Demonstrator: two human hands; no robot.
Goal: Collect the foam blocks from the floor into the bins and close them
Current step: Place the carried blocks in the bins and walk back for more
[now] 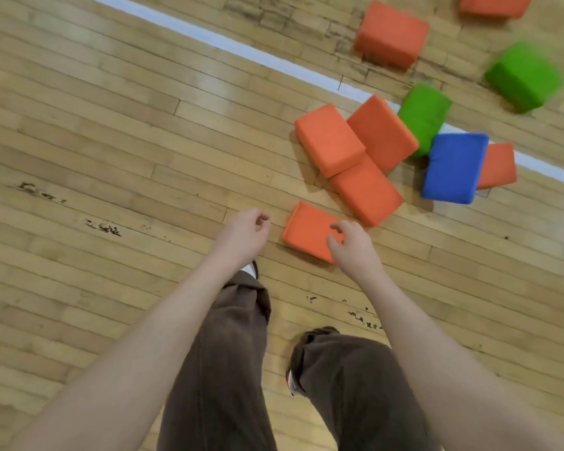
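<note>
Foam blocks lie scattered on the wooden floor at the upper right. The nearest orange block lies flat just ahead of my feet. My right hand hovers over its right edge with loosely curled fingers, holding nothing. My left hand hangs to the left of that block, fingers loosely curled and empty. Beyond it three orange blocks are piled together, with a blue block and a green block to their right. No bin is in view.
A white painted line crosses the floor diagonally from upper left to right. Farther off lie another orange block and a second green block. My legs in brown trousers stand below the hands.
</note>
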